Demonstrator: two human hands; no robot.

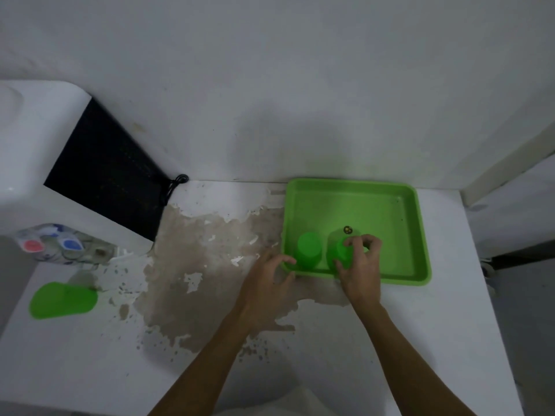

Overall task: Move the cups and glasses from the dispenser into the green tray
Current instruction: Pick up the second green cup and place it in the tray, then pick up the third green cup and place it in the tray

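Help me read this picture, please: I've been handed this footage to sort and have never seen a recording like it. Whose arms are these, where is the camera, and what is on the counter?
There is no machine here. A person wears a wide-angle camera on the head, so you look down along their two bare arms.

On the worn white counter sits a green tray. One green cup stands in its near left corner. The right hand grips a second green cup beside it, inside the tray. The left hand holds nothing; its fingers are spread at the tray's near left corner.

Far left stands a white water dispenser with red and blue taps, and a third green cup waits below them.
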